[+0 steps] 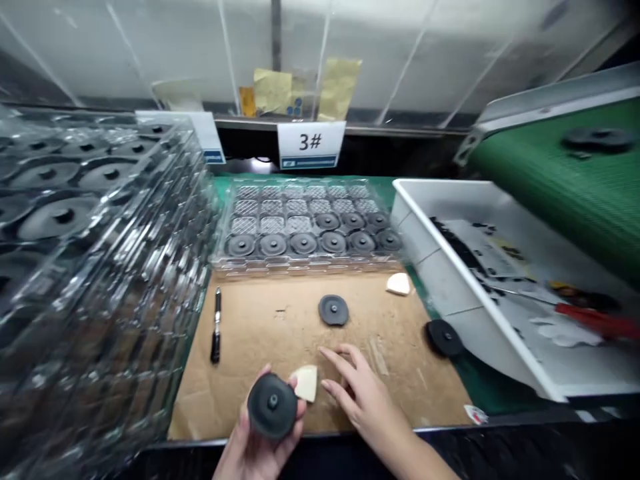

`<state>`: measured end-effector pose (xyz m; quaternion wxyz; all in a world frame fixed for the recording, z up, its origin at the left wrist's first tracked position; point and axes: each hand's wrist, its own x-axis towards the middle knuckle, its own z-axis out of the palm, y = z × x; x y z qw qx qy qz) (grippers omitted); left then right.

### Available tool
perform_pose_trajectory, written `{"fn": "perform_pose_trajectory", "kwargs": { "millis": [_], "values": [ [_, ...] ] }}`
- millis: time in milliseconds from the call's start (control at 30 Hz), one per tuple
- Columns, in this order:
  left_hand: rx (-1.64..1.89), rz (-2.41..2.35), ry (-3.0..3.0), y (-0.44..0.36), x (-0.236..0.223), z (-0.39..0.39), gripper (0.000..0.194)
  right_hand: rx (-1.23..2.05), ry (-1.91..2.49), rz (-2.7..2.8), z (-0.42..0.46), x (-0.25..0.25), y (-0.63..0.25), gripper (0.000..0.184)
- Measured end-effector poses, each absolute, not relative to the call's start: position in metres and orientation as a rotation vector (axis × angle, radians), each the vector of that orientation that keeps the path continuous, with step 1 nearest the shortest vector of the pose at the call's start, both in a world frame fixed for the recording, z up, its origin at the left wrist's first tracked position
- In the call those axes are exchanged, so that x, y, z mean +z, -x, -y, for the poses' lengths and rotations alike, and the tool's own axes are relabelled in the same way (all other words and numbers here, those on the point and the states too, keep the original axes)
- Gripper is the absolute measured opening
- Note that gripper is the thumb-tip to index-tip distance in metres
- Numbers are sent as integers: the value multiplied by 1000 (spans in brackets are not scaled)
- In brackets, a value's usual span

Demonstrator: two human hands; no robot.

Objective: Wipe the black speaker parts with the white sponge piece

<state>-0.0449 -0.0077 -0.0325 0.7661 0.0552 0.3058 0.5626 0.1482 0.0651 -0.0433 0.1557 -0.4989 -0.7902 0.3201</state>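
Observation:
My left hand (260, 440) is closed around a black round rubber-like disc (273, 410) with a small stud at its centre, its face turned up toward me. Right beside the fingertips is a cream wedge-shaped pad (307, 383); I cannot tell whether the hand touches it or it just lies on the cardboard. My right hand (357, 390) is open, fingers apart and holding nothing, just right of the pad. Ahead of it a similar black disc (333, 309) lies on the cardboard sheet (260, 320).
A clear compartment tray (300, 265) holds several discs in its nearer rows. Stacked filled trays (165, 267) rise at left. A pen (217, 327), another pad (399, 285) and a disc (444, 338) lie around. At right stand a white bin (470, 313) and green conveyor belt (560, 173).

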Motion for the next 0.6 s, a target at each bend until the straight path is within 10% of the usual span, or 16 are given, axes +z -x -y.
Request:
{"fn": "perform_pose_trajectory", "kwargs": {
  "millis": [600],
  "values": [
    [1451, -864, 38, 45, -9, 2, 48, 1064, 961, 2298, -59, -32, -116, 17]
  ]
}}
